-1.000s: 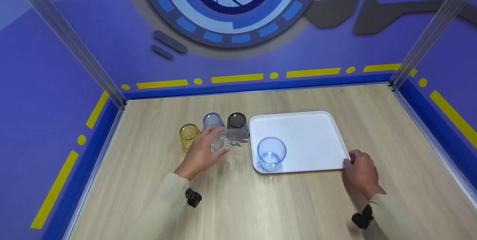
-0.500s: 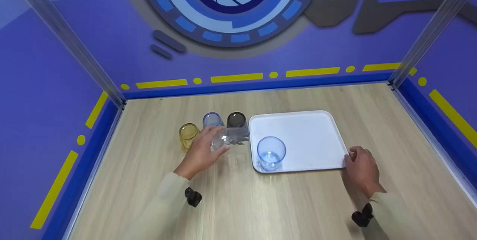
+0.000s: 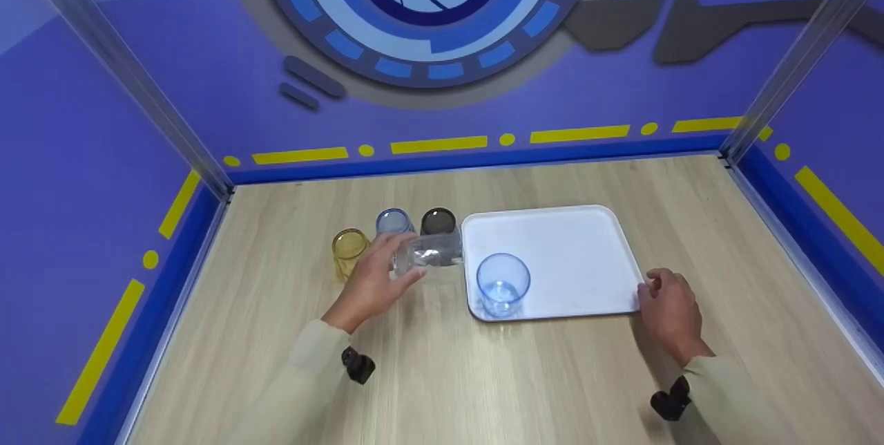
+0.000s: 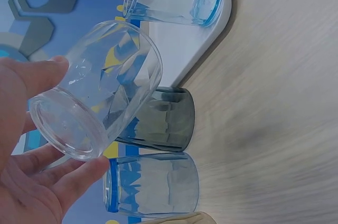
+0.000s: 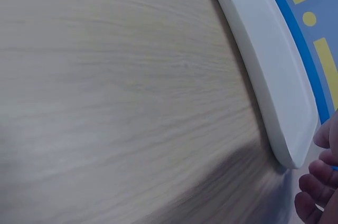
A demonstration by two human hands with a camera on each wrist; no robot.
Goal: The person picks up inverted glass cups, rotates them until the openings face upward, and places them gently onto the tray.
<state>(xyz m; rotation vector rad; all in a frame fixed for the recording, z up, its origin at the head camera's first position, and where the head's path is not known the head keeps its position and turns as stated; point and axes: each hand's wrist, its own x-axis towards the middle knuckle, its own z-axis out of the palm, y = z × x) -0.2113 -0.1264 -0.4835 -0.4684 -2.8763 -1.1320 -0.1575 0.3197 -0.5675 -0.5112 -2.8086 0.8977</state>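
Note:
My left hand (image 3: pixel 373 282) grips a clear drinking glass (image 3: pixel 435 251) near its base, thumb on one side and fingers on the other. The glass is held tilted on its side, its mouth toward the white tray (image 3: pixel 580 251). In the left wrist view, the clear glass (image 4: pixel 79 123) hangs in front of a dark grey glass (image 4: pixel 169 118). On the tray's near left corner a light blue glass (image 3: pixel 503 286) stands upright. My right hand (image 3: pixel 670 314) lies at the tray's near right corner, fingers loosely bent; the thumb is at the edge, and contact is hard to tell.
Behind the left hand stand an amber glass (image 3: pixel 350 246), a blue-rimmed glass (image 3: pixel 394 222) and the dark grey glass, all upside down. The wood-grain table (image 3: pixel 442 376) is bounded by printed blue-purple panels (image 3: pixel 173 86) at the back and sides.
The clear glass has turned slightly in my left hand, which stays in nearly the same place. My right fingers have loosened a little at the tray corner. The tray stays put.

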